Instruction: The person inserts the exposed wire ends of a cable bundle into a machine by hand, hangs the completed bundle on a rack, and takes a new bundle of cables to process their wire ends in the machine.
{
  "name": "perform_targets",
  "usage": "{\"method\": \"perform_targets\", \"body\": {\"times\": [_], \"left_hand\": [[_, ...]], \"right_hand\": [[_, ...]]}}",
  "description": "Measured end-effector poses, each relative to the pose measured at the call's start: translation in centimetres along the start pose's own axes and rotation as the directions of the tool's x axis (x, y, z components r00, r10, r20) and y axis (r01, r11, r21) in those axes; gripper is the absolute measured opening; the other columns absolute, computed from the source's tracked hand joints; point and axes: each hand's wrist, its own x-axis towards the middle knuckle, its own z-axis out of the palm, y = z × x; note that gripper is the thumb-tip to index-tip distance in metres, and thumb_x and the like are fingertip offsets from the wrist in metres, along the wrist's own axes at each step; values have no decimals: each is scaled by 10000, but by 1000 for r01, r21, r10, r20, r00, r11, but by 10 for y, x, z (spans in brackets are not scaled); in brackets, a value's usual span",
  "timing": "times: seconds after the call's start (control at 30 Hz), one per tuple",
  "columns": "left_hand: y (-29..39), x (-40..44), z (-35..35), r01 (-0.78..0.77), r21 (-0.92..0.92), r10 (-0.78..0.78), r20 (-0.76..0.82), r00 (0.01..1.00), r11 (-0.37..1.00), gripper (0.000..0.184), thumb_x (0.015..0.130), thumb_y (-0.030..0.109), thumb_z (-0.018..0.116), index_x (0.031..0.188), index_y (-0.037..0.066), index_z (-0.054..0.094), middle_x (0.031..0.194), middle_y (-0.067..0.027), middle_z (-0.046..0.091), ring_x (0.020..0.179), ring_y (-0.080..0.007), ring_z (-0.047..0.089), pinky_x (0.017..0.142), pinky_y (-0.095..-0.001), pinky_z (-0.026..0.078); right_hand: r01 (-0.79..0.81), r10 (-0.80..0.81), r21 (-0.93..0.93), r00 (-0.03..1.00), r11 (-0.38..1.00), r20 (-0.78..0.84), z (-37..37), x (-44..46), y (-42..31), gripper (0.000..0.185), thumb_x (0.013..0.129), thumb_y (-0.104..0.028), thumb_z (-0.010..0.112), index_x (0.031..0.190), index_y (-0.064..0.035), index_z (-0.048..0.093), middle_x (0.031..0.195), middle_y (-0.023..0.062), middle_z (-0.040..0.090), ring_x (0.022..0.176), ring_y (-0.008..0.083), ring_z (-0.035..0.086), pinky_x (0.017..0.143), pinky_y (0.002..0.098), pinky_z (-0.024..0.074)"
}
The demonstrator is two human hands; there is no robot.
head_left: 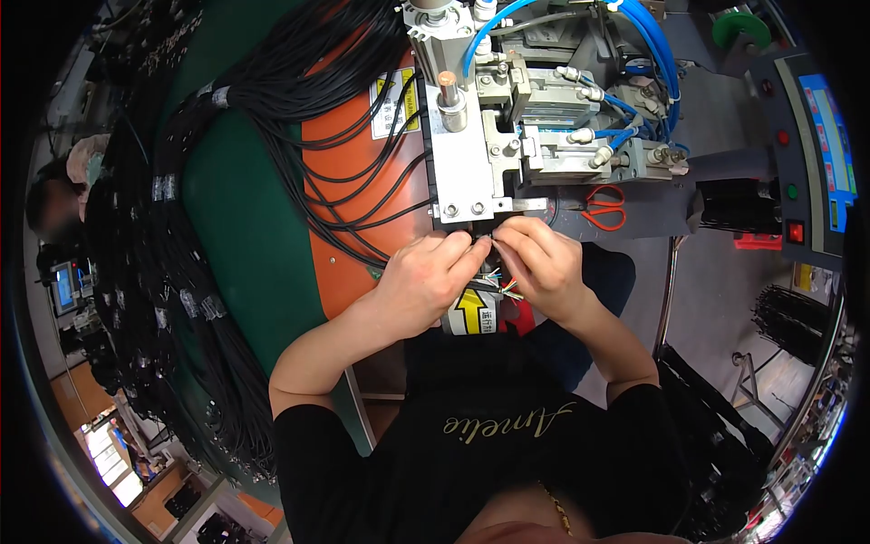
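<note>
My left hand (424, 279) and my right hand (542, 265) meet just below the front of a metal press machine (460, 168). Both are closed in a pinch, fingertips almost touching, on what look like the thin wires of a cable; the fingers hide the exact grip. Below the fingertips, fine coloured wires (509, 290) fan out from stripped cable ends. Under them is a white label with a yellow arrow (471, 314). Several black cables (362, 222) run from the left towards the machine and my left hand.
A thick bundle of black cables (308, 68) lies over the orange surface (340, 281) and green table (231, 195). Orange-handled scissors (605, 210) lie right of the machine. Blue air hoses (666, 54) arch overhead. A control panel (807, 159) stands far right; another person sits far left.
</note>
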Motion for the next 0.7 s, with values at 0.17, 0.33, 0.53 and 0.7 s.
{"method": "perform_targets", "body": {"times": [0.17,0.33,0.53,0.7], "left_hand": [[-2,-1,1,-25,-11,25,-25,999,1000,496,633,40,643,1128,7,627,803,-61,492,655,-220,539,567,-330,465],[-1,-1,0,-20,9,20,-14,1000,1000,462,666,44,633,1126,-1,629,802,-63,495,652,-216,536,565,-329,463],[1,0,-1,-23,11,23,-26,999,1000,452,685,48,628,1133,-9,625,809,-64,501,654,-210,535,571,-326,461],[2,1,-2,-14,22,14,2,1000,1000,446,694,57,628,1136,-7,623,823,-64,505,656,-209,535,574,-325,462]], "right_hand": [[34,-35,-25,999,999,-34,3,-1,2,267,716,60,721,956,-7,625,893,101,633,691,245,648,565,307,505],[32,-34,-45,998,998,-43,6,-2,4,183,757,-15,696,929,-22,635,899,72,623,638,228,621,548,310,477],[-5,4,-31,1000,1000,-13,4,4,-1,171,762,-23,690,918,-22,621,898,76,614,658,236,629,559,328,485],[-68,86,-136,988,988,131,-4,10,-12,205,763,10,698,938,1,590,888,107,617,649,258,629,540,328,487]]}}
